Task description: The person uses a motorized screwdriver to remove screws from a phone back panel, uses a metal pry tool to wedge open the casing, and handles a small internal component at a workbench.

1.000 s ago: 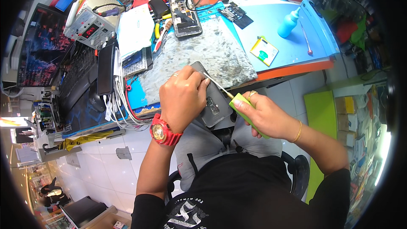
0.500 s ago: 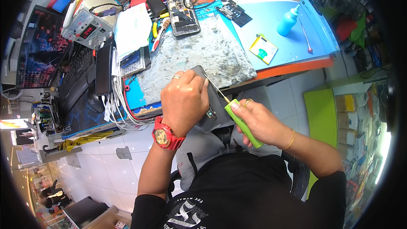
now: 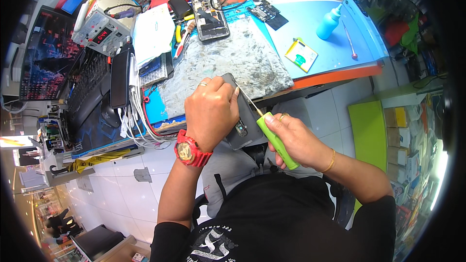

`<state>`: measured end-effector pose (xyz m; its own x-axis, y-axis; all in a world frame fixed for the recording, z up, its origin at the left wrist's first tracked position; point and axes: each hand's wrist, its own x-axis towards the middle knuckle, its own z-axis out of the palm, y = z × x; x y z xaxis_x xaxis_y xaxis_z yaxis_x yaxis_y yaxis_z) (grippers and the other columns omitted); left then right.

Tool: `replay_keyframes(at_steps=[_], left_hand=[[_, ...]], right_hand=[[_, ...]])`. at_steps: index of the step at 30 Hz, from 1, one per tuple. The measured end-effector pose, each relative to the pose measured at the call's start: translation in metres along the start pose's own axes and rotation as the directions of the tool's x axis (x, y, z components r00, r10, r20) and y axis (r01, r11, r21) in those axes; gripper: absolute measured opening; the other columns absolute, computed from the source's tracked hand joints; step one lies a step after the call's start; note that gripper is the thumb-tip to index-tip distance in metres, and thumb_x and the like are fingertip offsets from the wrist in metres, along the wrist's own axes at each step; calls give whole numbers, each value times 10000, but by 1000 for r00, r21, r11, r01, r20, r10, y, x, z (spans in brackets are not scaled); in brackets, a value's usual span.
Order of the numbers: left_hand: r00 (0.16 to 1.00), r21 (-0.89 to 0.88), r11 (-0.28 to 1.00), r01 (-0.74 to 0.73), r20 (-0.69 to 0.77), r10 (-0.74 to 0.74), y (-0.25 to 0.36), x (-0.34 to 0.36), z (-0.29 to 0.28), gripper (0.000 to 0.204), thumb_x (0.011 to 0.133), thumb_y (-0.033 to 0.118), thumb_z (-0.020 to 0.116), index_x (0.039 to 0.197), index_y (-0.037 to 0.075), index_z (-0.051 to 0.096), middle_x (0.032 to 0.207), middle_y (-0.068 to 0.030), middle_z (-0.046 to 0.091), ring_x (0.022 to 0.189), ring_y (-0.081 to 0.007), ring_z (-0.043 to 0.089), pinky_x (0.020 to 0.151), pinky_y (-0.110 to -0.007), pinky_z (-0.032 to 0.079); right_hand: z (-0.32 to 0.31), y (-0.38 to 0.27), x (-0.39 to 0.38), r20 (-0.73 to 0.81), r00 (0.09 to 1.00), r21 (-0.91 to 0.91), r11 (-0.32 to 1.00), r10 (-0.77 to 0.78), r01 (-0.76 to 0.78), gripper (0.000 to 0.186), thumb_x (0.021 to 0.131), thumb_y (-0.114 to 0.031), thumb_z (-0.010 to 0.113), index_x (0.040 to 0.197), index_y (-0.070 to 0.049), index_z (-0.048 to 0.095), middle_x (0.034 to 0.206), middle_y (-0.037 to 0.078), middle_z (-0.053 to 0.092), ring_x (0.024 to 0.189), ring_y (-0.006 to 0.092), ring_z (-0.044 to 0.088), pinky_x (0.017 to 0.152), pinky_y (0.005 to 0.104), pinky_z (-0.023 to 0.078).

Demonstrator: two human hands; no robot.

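My left hand is closed around a dark grey phone, covering much of its left side. The phone is tilted at the front edge of the bench, and its camera strip shows near the lower end. In my right hand is a pry tool with a bright green handle and a thin metal blade. The blade lies along the phone's right edge, and its tip reaches up close to my left thumb. Whether the tip sits in a seam is too small to tell.
A stained grey mat covers the bench beyond my hands. On it or behind lie an opened phone, a battery and a blue bottle. White cables, a black phone and a power supply stand left.
Very little differs. The phone and the tool's blade have shifted slightly, while both hands keep their grip in almost the same place.
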<state>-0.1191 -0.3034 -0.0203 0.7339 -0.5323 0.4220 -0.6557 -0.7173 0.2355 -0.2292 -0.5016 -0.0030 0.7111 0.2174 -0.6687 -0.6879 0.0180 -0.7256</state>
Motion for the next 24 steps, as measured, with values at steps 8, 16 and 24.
replay_keyframes(at_steps=[8,16,24], left_hand=[[999,-20,1000,-13,-32,12,-1,0,1,214,866,139,789,710,60,665,776,-86,621,790,-306,677,608,-438,559],[1000,-12,1000,-4,-9,4,0,1,1,227,864,142,792,705,61,652,779,-86,619,788,-306,676,612,-442,554],[1000,-11,1000,-7,-3,7,-1,0,1,218,863,143,790,713,61,656,801,-85,628,798,-301,681,613,-439,559]], right_hand=[[3,3,-6,44,998,146,988,51,-57,477,1141,-522,436,1166,-52,508,812,63,608,528,140,632,462,305,558],[5,7,-4,36,999,167,985,40,-46,474,1140,-529,434,1168,-61,503,801,62,604,528,146,628,465,309,562],[9,9,-2,-2,999,157,987,34,-33,471,1142,-526,431,1147,-63,516,799,57,605,530,141,625,472,306,567]])
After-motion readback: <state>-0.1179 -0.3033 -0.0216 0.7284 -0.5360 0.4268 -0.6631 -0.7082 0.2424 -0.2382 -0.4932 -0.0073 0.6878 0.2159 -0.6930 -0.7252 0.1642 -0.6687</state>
